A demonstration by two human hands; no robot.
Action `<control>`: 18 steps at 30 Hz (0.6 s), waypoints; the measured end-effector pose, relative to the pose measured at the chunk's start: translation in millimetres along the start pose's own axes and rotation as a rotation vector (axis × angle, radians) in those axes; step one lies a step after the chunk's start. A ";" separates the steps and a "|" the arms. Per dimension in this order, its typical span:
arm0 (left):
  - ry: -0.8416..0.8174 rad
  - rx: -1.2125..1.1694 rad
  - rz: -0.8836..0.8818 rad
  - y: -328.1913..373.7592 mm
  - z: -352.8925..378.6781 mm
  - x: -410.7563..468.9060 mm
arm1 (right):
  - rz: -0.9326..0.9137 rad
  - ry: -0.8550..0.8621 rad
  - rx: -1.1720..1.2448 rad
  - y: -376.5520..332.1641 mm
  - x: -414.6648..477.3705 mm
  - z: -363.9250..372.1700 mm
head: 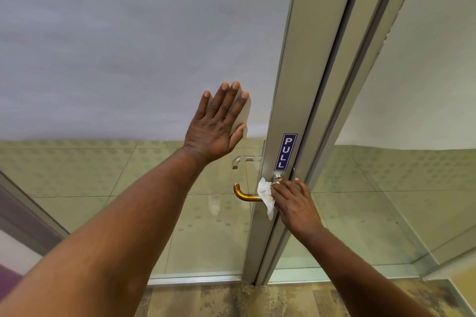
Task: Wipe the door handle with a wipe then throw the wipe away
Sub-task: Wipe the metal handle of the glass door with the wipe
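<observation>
A metal lever door handle (pixel 244 196) sticks out to the left from the grey door frame (pixel 298 85), just below a blue PULL sticker (pixel 286 151). My right hand (pixel 293 203) presses a crumpled white wipe (pixel 265 194) around the handle close to its round base. The handle's curved free end shows left of the wipe. My left hand (pixel 216 123) lies flat with fingers spread on the frosted glass door panel (pixel 128 46), above and left of the handle.
A second handle (pixel 243 161) shows through the glass on the door's far side. Another glass panel (pixel 412 136) stands to the right of the frame. Tiled floor lies beyond the glass and patterned flooring (pixel 257 301) at my feet.
</observation>
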State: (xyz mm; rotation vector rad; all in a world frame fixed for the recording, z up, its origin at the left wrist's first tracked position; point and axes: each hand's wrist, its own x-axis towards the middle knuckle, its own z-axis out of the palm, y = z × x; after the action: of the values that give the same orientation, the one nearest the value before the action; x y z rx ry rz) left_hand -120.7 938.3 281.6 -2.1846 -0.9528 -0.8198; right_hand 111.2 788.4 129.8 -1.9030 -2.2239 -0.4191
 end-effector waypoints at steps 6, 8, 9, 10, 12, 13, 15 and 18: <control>-0.015 -0.009 -0.001 -0.9 -0.7 0.2 | -0.026 0.026 0.025 -14.0 2.0 2.4; -0.020 -0.010 -0.004 -0.8 0.5 -0.2 | -0.036 0.038 0.011 -20.1 4.3 4.8; -0.020 -0.012 -0.005 -0.9 1.0 -0.3 | -0.037 0.048 0.007 -23.8 5.9 6.0; -0.018 -0.014 -0.006 -1.1 1.6 -0.6 | -0.038 0.059 0.004 -27.7 7.4 7.6; -0.003 -0.014 -0.003 -1.0 2.2 -0.5 | -0.048 0.095 -0.002 -35.3 11.5 8.5; 0.004 -0.010 -0.001 -0.8 2.1 -0.3 | -0.058 0.121 -0.010 -39.6 14.0 9.0; 0.013 -0.005 0.001 -0.7 2.0 -0.1 | -0.082 0.170 -0.010 -49.9 19.6 10.5; 0.026 0.003 0.007 -0.5 1.8 -0.3 | -0.087 0.176 0.014 -66.4 27.9 12.8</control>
State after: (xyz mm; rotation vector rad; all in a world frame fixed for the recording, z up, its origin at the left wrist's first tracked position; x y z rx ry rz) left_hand -120.8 939.8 280.4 -2.1689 -0.9326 -0.8409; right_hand 41.9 809.4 120.4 -1.6953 -2.1936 -0.5597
